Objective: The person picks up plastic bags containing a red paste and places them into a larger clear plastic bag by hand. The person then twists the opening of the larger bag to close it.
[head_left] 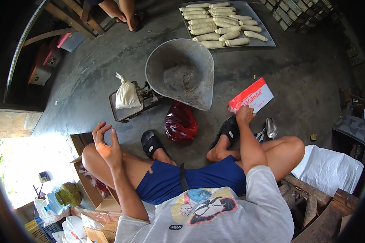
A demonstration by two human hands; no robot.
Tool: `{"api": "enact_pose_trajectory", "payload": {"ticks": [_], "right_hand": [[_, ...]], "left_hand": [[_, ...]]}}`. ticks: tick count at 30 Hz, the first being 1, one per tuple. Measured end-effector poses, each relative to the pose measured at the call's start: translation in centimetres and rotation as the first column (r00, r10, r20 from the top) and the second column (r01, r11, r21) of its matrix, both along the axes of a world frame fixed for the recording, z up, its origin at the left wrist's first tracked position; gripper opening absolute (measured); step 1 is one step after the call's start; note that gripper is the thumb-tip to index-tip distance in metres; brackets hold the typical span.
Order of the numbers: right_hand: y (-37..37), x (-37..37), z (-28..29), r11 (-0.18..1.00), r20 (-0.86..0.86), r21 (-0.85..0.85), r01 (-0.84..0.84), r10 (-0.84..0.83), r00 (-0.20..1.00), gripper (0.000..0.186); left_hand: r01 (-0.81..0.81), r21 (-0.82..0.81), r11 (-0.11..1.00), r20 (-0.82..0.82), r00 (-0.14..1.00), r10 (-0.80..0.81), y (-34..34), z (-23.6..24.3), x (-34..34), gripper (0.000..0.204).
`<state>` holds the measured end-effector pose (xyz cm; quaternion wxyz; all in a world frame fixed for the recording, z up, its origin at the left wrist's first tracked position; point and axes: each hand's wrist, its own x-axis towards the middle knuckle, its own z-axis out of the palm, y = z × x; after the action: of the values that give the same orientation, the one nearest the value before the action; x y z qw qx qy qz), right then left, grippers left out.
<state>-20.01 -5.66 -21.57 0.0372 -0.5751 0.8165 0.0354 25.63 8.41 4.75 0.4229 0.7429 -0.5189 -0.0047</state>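
Note:
My right hand (245, 115) is closed on the near corner of a red and white box (253, 96), which lies tilted by my right foot. Some clear plastic shows at the box's left end. My left hand (108, 143) is raised above my left knee, its fingers apart and nothing in them. Beyond it, a tied clear bag of pale powder (127, 96) rests on the flat plate of a balance scale (117, 111). On the scale's other side sits a big grey metal scoop pan (207, 67), with dark residue inside. A dark red plastic bag (181, 123) stands between my feet.
A metal tray (267, 38) of pale dough rolls (227, 29) lies at the far side. Near my right shin is a small metal scoop (271, 128). Another person's feet (134, 22) show at the far left. Cardboard boxes (89, 186) stand on my left, a white sack (330, 170) on my right.

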Motion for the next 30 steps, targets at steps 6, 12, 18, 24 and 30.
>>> {"api": "enact_pose_trajectory", "payload": {"ticks": [6, 12, 18, 24, 30], "right_hand": [[-2.8, -4.0, 11.6, 0.968, 0.467, 0.181, -0.175, 0.072, 0.881, 0.025], [4.8, 4.8, 30.9, 0.981, 0.996, 0.067, 0.181, -0.077, 0.045, 0.023], [7.2, 6.8, 37.6, 0.945, 0.954, -0.297, -0.135, 0.289, -0.077, 0.022], [6.5, 7.1, 35.0, 0.98, 0.983, -0.145, -0.135, 0.126, -0.137, 0.024], [4.9, 7.9, 33.7, 0.965, 0.98, -0.066, -0.252, 0.015, -0.2, 0.033]], "left_hand": [[0.207, -0.032, 0.978, -0.474, 0.858, -0.197, -0.1, 0.7, -3.6, 0.016], [0.653, -0.173, 0.737, -0.579, 0.538, -0.613, -2.5, 4.1, -14.8, 0.049], [0.848, -0.227, 0.479, -0.56, 0.289, -0.777, -3.4, 2.4, -17.5, 0.023], [0.79, 0.066, 0.609, -0.903, 0.308, -0.301, -2.0, 3.8, -11.3, 0.012], [0.538, 0.025, 0.842, -0.896, 0.385, -0.22, -1.1, 2.2, -7.7, 0.009]]}}
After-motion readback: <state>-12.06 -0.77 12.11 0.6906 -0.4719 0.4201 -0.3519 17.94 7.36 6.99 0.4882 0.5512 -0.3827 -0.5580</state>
